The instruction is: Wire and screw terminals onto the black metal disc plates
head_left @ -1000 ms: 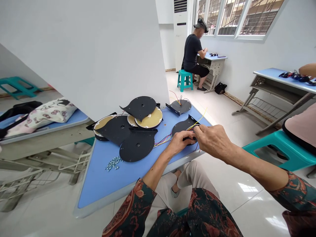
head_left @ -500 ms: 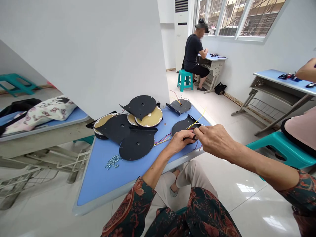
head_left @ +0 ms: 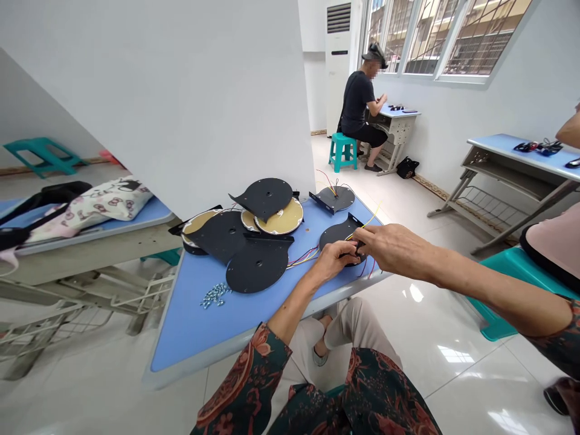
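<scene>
My left hand [head_left: 336, 258] is closed in a pinch over a round black plate [head_left: 333, 231] with a raised straight edge, near the front right of the blue desk. My right hand [head_left: 385, 244] meets it from the right, thumb and fingers pressed together. Thin coloured wires [head_left: 372, 218] come out around the right fingertips, and red ends hang below the hands. What the left fingers hold is hidden. More coloured wires [head_left: 302, 258] run left from this plate towards another black plate [head_left: 257, 266].
Black plates and tan discs [head_left: 281, 220] are piled at the desk's back left. Small silver screws [head_left: 214, 295] lie in a heap in front. A wired plate [head_left: 335, 198] sits at the back right by the white wall [head_left: 203, 109]. Another person [head_left: 357, 103] sits at a far desk.
The view has shifted slightly, so the desk sits a little further right. My right hand has drawn closer over the left fingertips; the white wire loop above it no longer shows.
</scene>
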`<state>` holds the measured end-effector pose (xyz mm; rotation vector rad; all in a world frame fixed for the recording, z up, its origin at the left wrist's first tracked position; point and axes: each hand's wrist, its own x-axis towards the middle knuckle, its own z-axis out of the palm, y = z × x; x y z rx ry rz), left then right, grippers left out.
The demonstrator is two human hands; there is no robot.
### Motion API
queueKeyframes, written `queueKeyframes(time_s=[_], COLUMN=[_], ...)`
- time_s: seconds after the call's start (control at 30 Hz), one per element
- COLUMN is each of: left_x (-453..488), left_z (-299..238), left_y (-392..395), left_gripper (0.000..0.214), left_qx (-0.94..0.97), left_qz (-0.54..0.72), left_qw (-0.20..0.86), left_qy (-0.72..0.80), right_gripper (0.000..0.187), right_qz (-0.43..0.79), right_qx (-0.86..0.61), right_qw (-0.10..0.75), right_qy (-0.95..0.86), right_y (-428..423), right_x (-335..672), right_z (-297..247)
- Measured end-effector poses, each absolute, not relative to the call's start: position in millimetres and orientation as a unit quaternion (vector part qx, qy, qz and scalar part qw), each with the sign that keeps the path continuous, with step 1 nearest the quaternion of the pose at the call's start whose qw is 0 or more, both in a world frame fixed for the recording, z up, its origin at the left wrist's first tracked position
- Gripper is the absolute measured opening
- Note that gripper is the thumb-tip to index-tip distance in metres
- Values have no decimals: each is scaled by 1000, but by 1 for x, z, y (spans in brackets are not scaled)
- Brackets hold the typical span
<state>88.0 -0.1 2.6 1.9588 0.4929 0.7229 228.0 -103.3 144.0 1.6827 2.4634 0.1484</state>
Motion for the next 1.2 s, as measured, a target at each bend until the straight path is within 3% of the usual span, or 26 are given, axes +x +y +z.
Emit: queueKeyframes(time_s=[0.3,0.6,0.83,0.93,1.07,1.2], left_x=[89,89,89,89,89,90], left_z=[4,-2,0,0,-1,0], left_y=[-2,1,0,0,0,-2], left_gripper=[5,6,4,9,7,6], left_qx=[777,795,806,810,804,805], left_qz=[304,311,312,309,301,305], left_qw=[510,480,469,464,467,459], left_qy=[209,203,180,182,214,218], right_gripper=[28,31,26,21,27,28], right_qz=[152,77,93,79,73,110], right_qx=[588,591,653,626,569,618], right_qw=[66,54,84,60,34,46], right_qy=[792,801,747,774,819,777], right_y=[-102,-104,-104,-105,-106,-105], right_x=[224,230,221,226,235,228], right_z=[115,133,119,128,136,128])
